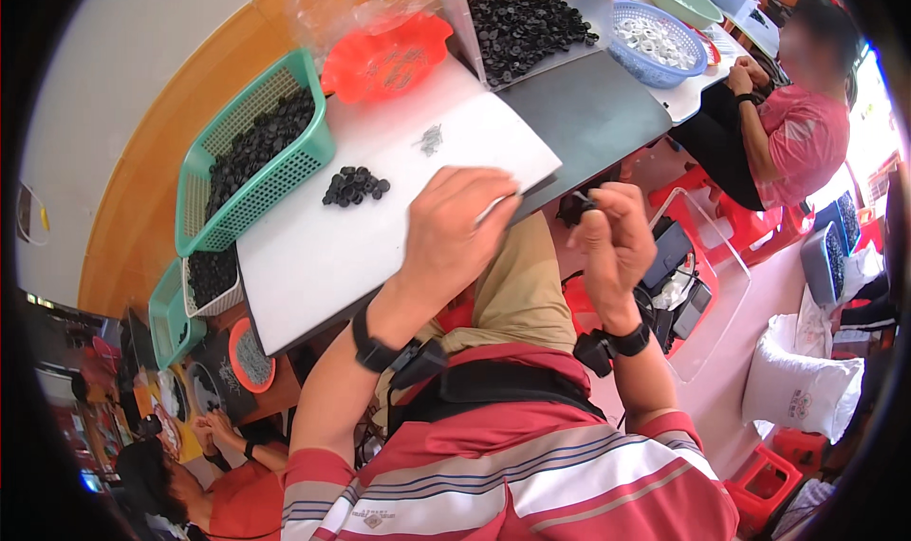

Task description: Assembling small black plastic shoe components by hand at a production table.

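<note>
My left hand (455, 233) rests at the near edge of a white board (313, 247), fingers curled around a thin light-coloured tool. My right hand (612, 247) is raised just off the board's edge and pinches a small black ring-shaped part (585, 202) at its fingertips. A little heap of the same black parts (355, 186) lies on the board, with a small clump of tiny metal pieces (431, 139) farther up. Both wrists wear black bands.
A green basket (285, 176) of black parts sits left of the board. Behind are an orange dish (384, 62), a clear tray (525, 24) of black parts and a blue basket (655, 43) of pale rings. One person sits at the right, another at lower left.
</note>
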The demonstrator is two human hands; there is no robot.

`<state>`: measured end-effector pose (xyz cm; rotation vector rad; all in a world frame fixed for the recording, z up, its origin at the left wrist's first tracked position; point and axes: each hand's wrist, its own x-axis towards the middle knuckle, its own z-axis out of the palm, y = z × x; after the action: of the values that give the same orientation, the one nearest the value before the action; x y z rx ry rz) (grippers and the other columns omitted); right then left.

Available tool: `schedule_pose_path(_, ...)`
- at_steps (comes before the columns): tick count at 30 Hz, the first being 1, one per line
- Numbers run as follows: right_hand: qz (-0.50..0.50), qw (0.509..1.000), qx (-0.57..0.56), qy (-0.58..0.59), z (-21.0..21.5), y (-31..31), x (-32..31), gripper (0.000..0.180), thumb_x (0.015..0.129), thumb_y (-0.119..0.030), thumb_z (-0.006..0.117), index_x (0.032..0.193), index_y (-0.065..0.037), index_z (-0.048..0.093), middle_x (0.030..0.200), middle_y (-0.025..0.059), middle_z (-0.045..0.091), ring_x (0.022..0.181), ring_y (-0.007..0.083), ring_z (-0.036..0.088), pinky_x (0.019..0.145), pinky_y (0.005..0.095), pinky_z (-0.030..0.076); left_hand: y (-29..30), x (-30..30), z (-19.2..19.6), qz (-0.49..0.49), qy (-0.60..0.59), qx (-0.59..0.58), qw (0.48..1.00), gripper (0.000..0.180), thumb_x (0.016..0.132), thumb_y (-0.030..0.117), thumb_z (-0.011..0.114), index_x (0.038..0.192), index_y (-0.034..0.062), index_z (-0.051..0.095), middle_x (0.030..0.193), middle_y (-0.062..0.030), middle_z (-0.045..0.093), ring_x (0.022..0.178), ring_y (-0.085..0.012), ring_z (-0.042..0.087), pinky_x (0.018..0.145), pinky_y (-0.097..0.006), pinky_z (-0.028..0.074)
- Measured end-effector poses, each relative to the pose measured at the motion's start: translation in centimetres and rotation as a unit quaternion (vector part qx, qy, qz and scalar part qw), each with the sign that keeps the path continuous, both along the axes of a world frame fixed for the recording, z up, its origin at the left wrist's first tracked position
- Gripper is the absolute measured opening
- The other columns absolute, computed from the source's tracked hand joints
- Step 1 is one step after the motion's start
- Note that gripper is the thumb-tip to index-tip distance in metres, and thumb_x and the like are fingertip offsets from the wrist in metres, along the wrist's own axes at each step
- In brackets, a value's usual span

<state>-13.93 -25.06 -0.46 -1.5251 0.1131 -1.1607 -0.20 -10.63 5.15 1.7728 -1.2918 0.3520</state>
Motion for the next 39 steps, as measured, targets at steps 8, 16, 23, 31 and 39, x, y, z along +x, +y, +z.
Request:
schedule_pose_path(8,-0.103,0.994,0.027,0.006,-1.0,-4.5,-5.3,0.022,0.102,-0.012,0.065,0.116,0.004,0.06,0.112,0.0085,0.053,0.066,0.0069,0.056,0.054,0.0204,0.047,-14.5,2.9,-1.2,-0.076,-0.03,0.071,0.994,0.012,0.084,0.012,0.073,0.093,0.0047,0.074,0.093,-0.0118,0.073,0.089,-0.0327,0.067,0.081,-0.042,0.053)
schedule_pose_path(16,-0.144,0.988,0.049,-0.005,-1.5,-6.2,-7.0,0.024,0.103,-0.015,0.064,0.116,0.004,0.06,0.113,0.0099,0.053,0.063,0.0068,0.055,0.054,0.0215,0.049,-19.1,3.0,-1.6,-0.099,-0.025,0.126,0.987,0.01,0.082,0.01,0.071,0.088,0.0053,0.077,0.088,-0.0144,0.075,0.085,-0.0353,0.071,0.078,-0.042,0.056)
schedule_pose_path(23,-0.13,0.991,0.027,-0.025,-1.0,-5.8,-5.9,0.025,0.103,-0.015,0.064,0.118,0.005,0.06,0.113,0.0109,0.053,0.064,0.0074,0.056,0.055,0.0212,0.049,-17.7,4.1,-3.1,-0.06,0.014,0.161,0.985,0.011,0.082,0.011,0.074,0.09,0.0044,0.076,0.085,-0.0163,0.074,0.084,-0.0366,0.071,0.077,-0.042,0.055)
schedule_pose_path(31,-0.117,0.992,0.032,-0.033,-1.6,-5.6,-5.7,0.026,0.102,-0.015,0.065,0.119,0.004,0.06,0.114,0.0111,0.052,0.067,0.0079,0.058,0.058,0.0211,0.049,-16.3,4.8,-3.1,-0.075,-0.02,0.162,0.984,0.011,0.082,0.012,0.075,0.09,0.0038,0.075,0.086,-0.014,0.073,0.08,-0.0344,0.067,0.074,-0.043,0.054)
schedule_pose_path(39,-0.106,0.993,0.055,-0.016,-2.6,-5.4,-4.8,0.025,0.102,-0.015,0.066,0.118,0.004,0.06,0.115,0.0117,0.053,0.069,0.0082,0.059,0.06,0.0216,0.049,-14.0,5.4,-3.9,-0.058,0.213,0.146,0.964,0.017,0.088,0.006,0.073,0.104,0.0008,0.075,0.093,-0.0093,0.077,0.086,-0.016,0.073,0.079,-0.029,0.057)
